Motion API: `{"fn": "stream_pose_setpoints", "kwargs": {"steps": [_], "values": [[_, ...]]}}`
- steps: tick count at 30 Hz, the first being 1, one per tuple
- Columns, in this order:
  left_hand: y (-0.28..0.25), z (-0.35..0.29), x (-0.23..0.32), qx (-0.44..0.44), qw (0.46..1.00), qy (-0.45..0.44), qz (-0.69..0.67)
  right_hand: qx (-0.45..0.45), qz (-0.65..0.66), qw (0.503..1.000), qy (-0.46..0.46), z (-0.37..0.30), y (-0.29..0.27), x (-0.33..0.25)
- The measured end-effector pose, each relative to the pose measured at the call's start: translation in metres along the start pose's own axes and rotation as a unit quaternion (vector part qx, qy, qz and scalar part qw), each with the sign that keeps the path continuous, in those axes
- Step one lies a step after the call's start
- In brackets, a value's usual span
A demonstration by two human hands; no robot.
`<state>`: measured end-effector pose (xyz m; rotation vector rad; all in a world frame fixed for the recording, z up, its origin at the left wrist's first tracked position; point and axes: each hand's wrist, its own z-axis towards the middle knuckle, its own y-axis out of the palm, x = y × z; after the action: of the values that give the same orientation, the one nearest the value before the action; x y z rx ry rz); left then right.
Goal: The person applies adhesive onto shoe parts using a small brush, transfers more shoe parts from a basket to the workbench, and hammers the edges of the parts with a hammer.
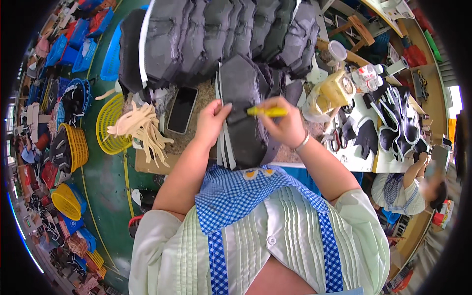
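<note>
A stack of black, leather-like cut pieces (242,98) with pale strips along the left edge lies in front of me. My left hand (212,119) grips that left edge, thumb on top. My right hand (285,123) holds a short yellow tool (268,111), its left end against the top piece's surface. Whether it is a marker or a brush I cannot tell. Behind lies a large row of overlapping black pieces (211,39). A black phone (182,110) lies left of my left hand.
Cream strips (140,128) hang over a yellow basket (109,123) at left. To the right stand a yellowed glue-stained container (332,93) and plastic bottles (367,77). Scissors (337,139) and black straps with white edging (400,123) lie nearby. A co-worker (408,189) sits at far right.
</note>
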<state>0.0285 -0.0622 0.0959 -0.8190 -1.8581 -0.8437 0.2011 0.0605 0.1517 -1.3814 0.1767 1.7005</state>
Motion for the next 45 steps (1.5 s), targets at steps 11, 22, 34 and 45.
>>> {"fn": "stream_pose_setpoints", "kwargs": {"steps": [11, 22, 34, 45], "values": [[-0.011, -0.032, 0.025, -0.093, 0.982, 0.050, -0.160, -0.227, -0.237, 0.945, -0.002, 0.000, -0.015, 0.028], [-0.161, 0.069, 0.208, 0.220, 0.905, 0.323, 0.167, -0.006, -0.174, 0.984, 0.042, -0.009, -0.017, 0.001], [-0.238, 0.140, 0.179, 0.253, 0.921, 0.183, 0.234, 0.378, -0.048, 0.874, 0.303, -0.045, -0.135, 0.103], [-0.027, 0.012, 0.093, 0.075, 0.812, 0.358, 0.455, 0.395, -0.077, 0.790, 0.463, -0.087, -0.170, 0.159]]}}
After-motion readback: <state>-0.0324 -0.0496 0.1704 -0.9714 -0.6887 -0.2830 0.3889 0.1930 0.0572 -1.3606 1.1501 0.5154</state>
